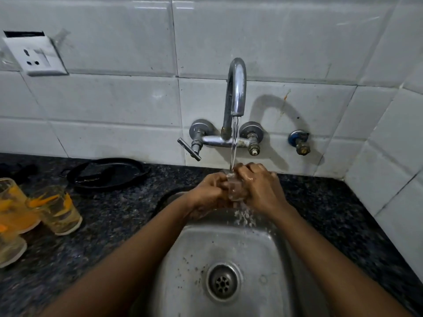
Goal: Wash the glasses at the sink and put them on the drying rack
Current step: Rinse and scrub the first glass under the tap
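Observation:
A small clear glass [235, 191] is held under the running stream from the chrome tap [235, 88], above the back of the steel sink [199, 248]. My left hand [209, 192] grips it from the left and my right hand [258, 186] wraps it from the right; most of the glass is hidden by my fingers. Water spills off it into the basin. Three orange-patterned glasses stand upside down on the counter at the left: one [57, 209], one [16, 204] and one [9, 245] at the frame edge. No drying rack is in sight.
A black round pan [107, 175] lies on the dark granite counter [114, 225] behind the glasses. The tap lever [188, 148] sticks out to the left. A wall socket [36, 56] sits upper left, a small valve [299, 143] right of the tap. Tiled walls close the right corner.

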A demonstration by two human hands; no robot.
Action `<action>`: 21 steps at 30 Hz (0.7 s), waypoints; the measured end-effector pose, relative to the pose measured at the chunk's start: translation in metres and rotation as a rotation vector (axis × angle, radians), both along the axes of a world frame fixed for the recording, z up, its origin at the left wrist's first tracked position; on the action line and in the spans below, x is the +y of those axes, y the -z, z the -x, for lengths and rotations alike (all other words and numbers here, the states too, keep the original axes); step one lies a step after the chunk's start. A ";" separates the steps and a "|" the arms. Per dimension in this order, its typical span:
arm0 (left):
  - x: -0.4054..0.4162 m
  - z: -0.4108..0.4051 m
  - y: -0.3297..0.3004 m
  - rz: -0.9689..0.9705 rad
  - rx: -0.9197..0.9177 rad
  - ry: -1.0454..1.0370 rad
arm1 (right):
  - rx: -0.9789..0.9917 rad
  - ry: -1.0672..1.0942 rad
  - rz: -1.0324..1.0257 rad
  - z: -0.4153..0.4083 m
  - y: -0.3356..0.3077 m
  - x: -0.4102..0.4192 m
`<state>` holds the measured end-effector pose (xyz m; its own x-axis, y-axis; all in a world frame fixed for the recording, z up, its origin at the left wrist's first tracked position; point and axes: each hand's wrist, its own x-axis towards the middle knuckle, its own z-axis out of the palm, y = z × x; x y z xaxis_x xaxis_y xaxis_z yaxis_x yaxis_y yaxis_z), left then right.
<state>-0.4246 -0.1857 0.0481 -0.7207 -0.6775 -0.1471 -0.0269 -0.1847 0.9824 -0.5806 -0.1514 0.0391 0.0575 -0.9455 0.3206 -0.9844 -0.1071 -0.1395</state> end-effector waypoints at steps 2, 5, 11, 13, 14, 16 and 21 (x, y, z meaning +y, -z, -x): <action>0.005 -0.004 0.009 -0.168 0.135 -0.126 | 0.235 0.035 0.091 0.006 -0.001 0.001; 0.008 -0.004 0.023 -0.276 0.104 -0.325 | 0.408 0.027 0.156 0.009 -0.009 0.003; 0.011 0.008 0.025 -0.318 0.060 -0.355 | 0.470 0.185 0.086 -0.001 -0.009 0.013; 0.013 0.015 0.017 -0.290 0.056 -0.356 | 0.409 0.214 -0.010 -0.017 -0.011 0.018; 0.014 0.021 0.014 -0.261 0.047 -0.403 | 0.397 0.214 -0.054 -0.026 -0.006 0.021; 0.014 0.030 0.011 -0.167 0.037 -0.589 | 0.412 0.242 -0.026 -0.042 -0.003 0.027; 0.008 0.030 0.008 0.224 0.090 -0.685 | -0.626 0.006 -0.353 -0.020 -0.006 0.027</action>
